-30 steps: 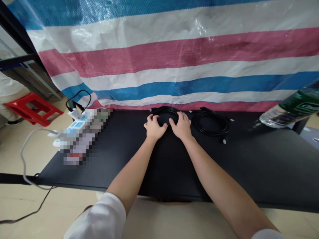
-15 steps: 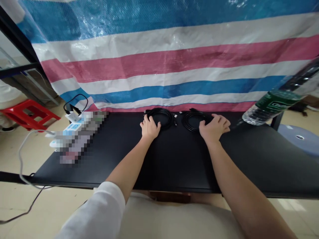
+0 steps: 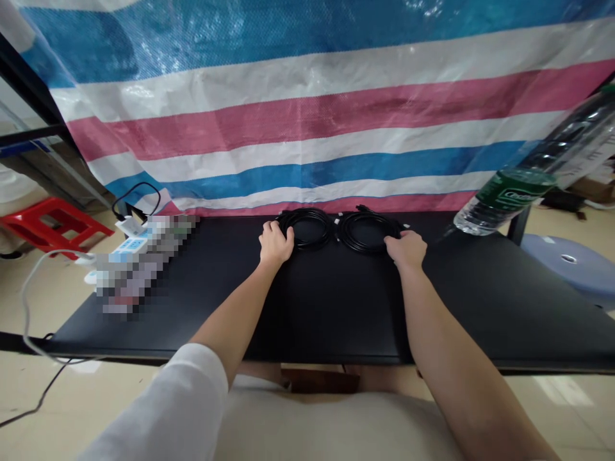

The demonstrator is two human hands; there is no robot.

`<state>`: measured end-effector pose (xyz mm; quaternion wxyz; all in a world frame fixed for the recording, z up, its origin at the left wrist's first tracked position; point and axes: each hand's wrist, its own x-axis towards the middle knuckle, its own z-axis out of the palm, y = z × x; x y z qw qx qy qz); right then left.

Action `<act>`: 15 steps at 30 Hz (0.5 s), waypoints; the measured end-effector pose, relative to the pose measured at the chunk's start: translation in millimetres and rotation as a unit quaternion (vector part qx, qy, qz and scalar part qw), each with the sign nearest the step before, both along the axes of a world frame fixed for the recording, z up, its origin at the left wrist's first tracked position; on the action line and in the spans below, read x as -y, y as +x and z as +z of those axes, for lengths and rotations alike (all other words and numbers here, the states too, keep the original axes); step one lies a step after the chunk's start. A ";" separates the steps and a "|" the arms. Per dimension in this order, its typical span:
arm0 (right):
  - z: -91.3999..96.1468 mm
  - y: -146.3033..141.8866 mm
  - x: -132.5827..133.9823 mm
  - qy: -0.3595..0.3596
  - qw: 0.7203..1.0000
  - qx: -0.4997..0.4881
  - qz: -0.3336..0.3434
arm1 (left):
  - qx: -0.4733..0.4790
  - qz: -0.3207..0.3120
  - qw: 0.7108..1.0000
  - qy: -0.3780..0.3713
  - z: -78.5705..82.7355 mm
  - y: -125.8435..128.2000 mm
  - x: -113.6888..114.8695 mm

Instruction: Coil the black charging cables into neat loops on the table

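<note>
Two coils of black cable lie side by side on the black tabletop (image 3: 327, 307), almost touching. At the outer edge of the left cable coil (image 3: 312, 245) is my left hand (image 3: 275, 244), its fingers bent on the outside and the thumb over the loops. My right hand (image 3: 407, 250) is at the outer edge of the right cable coil (image 3: 358, 247), thumb against the loops and fingers curled. The undersides of both grips are hidden. Small pale connector ends show between the coils and near my right fingers.
A large water bottle (image 3: 509, 195) with a green label leans at the right. On the left stands a white power strip (image 3: 129, 248) with plugs and cords, beside a pixelated patch. A striped tarp (image 3: 307, 121) hangs behind the table. A red stool (image 3: 57, 224) is on the floor.
The view has swung slightly right. The two coils are closer together. My right fingers, spread before, have curled in at the right coil, and my left hand has shifted to the left coil's outer edge.
</note>
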<state>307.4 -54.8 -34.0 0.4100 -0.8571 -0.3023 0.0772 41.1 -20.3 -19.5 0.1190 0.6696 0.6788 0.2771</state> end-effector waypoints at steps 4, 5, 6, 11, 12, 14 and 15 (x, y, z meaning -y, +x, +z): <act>3.7 -2.5 1.5 -0.013 1.000 -0.014 -0.009 | -0.007 -0.002 1.000 0.021 -1.4 0.6 -0.3; 4.4 -2.6 1.4 -0.010 1.000 -0.020 -0.012 | 0.000 -0.005 1.000 0.026 -2.9 -0.2 -1.1; 5.0 -2.3 1.0 -0.002 0.999 -0.028 -0.016 | 0.009 -0.007 0.999 0.032 -4.8 -1.2 -2.0; 1.9 4.9 -5.7 0.138 0.983 -0.117 -0.038 | 0.089 0.016 0.991 0.099 -16.3 -8.8 -6.9; 0.0 7.1 -7.9 0.179 0.974 -0.136 -0.034 | 0.108 0.027 0.987 0.115 -18.4 -10.7 -8.1; -4.2 11.5 -12.8 0.265 0.951 -0.159 -0.021 | 0.142 0.047 0.979 0.141 -21.8 -14.8 -11.0; -6.0 13.4 -15.1 0.305 0.939 -0.160 -0.014 | 0.155 0.055 0.975 0.150 -22.9 -16.9 -12.5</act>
